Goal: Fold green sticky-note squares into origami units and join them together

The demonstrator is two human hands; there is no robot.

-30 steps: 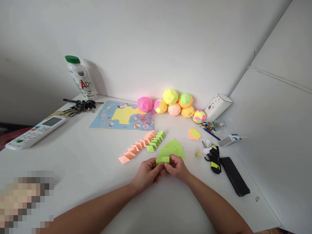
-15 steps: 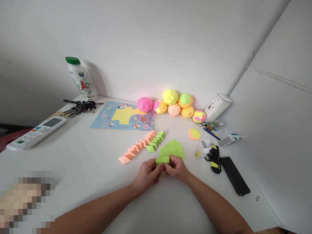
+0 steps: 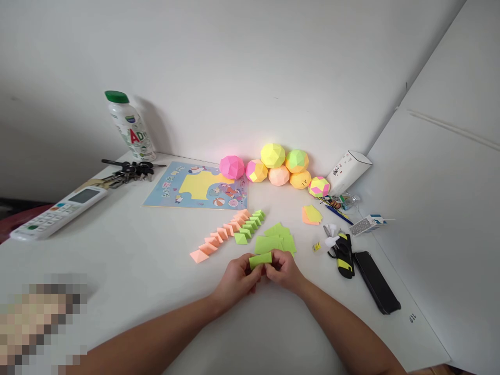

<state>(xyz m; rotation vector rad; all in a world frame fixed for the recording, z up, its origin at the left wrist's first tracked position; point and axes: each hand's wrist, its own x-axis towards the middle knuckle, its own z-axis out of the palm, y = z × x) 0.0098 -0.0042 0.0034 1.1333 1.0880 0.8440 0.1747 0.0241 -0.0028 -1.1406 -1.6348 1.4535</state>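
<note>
**Both hands pinched on one green strip**

From my remote seat I see the left hand (image 3: 236, 278) and the right hand (image 3: 284, 270) meeting low at centre, fingers curled in and closed on a folded green paper strip (image 3: 260, 259). Each hand grips one end, thumbs on the near side, so the strip is held level just above the white table (image 3: 136, 271); I judge that this two-ended grip keeps the fold line tight and flat. Neither hand holds anything else.

At 12 o'clock from the strip, just beyond the fingers, lies a loose pile of green sheets (image 3: 275, 240), within easy reach (handy as stock, I would guess). At 11 o'clock runs a slanted row of finished folded pieces, the orange units (image 3: 219, 237) overlapping like shingles with the green units (image 3: 250, 224) beside them, kept apart by colour.

At 3 o'clock sit black-and-yellow scissors (image 3: 342, 255) and a black phone (image 3: 377, 282), parked clear of the folding spot. A small orange-and-yellow paper stack (image 3: 311, 214) lies at 1 o'clock.

Further off, at 12 o'clock, coloured paper balls (image 3: 279, 164) are bunched against the wall, which stops them rolling. A picture sheet (image 3: 197, 186) lies at 11 o'clock; keys (image 3: 128, 171), a remote control (image 3: 58, 211) and a green-capped bottle (image 3: 130, 127) stand far off at 10 o'clock.
</note>
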